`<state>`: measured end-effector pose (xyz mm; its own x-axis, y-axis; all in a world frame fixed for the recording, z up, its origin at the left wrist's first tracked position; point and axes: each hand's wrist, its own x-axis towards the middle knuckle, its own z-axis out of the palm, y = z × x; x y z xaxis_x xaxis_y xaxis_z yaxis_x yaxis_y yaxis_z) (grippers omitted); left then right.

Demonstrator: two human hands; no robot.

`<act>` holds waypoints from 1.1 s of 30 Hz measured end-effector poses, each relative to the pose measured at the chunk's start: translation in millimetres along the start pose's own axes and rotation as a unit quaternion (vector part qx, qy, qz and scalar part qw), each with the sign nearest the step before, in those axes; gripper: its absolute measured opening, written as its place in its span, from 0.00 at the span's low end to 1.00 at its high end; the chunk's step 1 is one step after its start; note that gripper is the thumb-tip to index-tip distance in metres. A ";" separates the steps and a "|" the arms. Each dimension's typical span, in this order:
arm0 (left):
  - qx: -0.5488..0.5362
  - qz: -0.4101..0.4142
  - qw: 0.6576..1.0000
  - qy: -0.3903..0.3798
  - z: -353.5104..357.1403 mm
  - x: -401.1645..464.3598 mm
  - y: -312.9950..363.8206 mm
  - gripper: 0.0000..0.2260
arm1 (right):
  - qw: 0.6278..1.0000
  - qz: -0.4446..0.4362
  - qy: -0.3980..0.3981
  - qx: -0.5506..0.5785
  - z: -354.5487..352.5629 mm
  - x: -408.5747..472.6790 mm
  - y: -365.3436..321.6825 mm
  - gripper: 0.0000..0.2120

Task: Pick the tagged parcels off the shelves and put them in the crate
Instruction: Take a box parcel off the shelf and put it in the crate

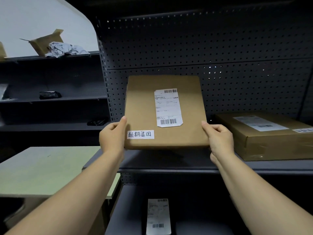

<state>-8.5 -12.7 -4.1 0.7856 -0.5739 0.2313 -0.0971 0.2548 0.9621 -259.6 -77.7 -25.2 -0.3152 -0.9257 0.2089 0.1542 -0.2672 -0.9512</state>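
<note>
A flat brown cardboard parcel (144,106) is held up in front of the dark pegboard shelf, tilted toward me. It carries a white shipping label and a handwritten white tag (140,134) near its lower left corner. My left hand (112,134) grips its lower left edge, thumb on the front. My right hand (218,137) grips the lower right edge the same way. The parcel hangs just above the grey shelf board (152,162). No crate is in view.
A larger brown box (271,138) with labels lies on the same shelf at right. Below, a dark parcel with a white label (158,216) sits on the lower shelf. A pale green table (42,168) stands at left. Left shelves hold an open carton (44,43), crumpled wrapping and dark bags.
</note>
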 end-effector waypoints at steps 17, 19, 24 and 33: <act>-0.114 0.052 0.988 -0.085 135.0 -101.4 37.9 0.11 | 0.984 -0.132 0.106 0.045 -156.3 33.1 -86.4 0.09; -0.125 0.049 0.985 -0.112 164.4 -129.5 43.2 0.11 | 0.982 -0.133 0.120 0.053 -195.1 39.5 -95.7 0.15; -0.137 0.040 0.973 -0.180 238.3 -214.4 58.9 0.07 | 0.973 -0.144 0.175 0.040 -303.8 47.8 -120.2 0.17; -0.159 0.005 0.933 -0.323 362.0 -397.8 77.4 0.03 | 0.937 -0.168 0.306 -0.028 -513.9 32.0 -168.4 0.17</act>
<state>-549.7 -46.4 30.6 0.2434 -0.8932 0.3782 0.1644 0.4223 0.8914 -776.8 75.2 25.0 -0.8177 -0.4600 0.3461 -0.0939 -0.4866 -0.8686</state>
